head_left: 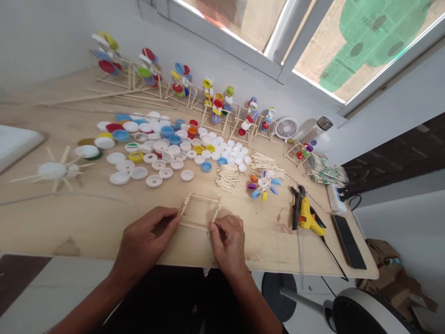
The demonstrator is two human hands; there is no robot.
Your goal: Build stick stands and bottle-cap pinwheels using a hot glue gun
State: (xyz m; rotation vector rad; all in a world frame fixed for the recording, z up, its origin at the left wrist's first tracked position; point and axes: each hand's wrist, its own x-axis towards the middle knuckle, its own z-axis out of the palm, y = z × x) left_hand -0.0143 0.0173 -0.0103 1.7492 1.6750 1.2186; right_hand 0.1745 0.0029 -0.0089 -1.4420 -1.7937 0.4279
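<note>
- Near the bottom middle of the picture, your left hand (149,241) and your right hand (227,243) rest low on the light wooden table (104,218).
- Between your hands lies a square frame of thin wooden sticks (205,198), flat on the table, just above your fingers in the picture.
- Your left hand is curled up, and its fingertips pinch the lower left corner of the frame.
- Your right hand is curled up too, and its fingertips pinch the lower right corner, where a side stick meets the near stick.
- Just above the frame, in the middle of the picture, sits a small pile of short wooden sticks (227,176).
- Right of that pile lies a little wheel of coloured bottle caps (263,184) with a white middle.
- Across the middle and towards the upper left is a big spread of plastic bottle caps (167,148), mostly white, with some blue, yellow and red ones.
- At the far left lies a white cap with sticks poking out like a sun (52,170).
- Along the top, by the wall, stands a row of cap wheels on stick stands (215,102).
- To the right lies a yellow and black glue gun (308,215), well apart from your right hand.
- Near the right edge of the table lies a flat black phone (348,241).
- A small white round fan (286,127) stands by the wall at the upper right.
</note>
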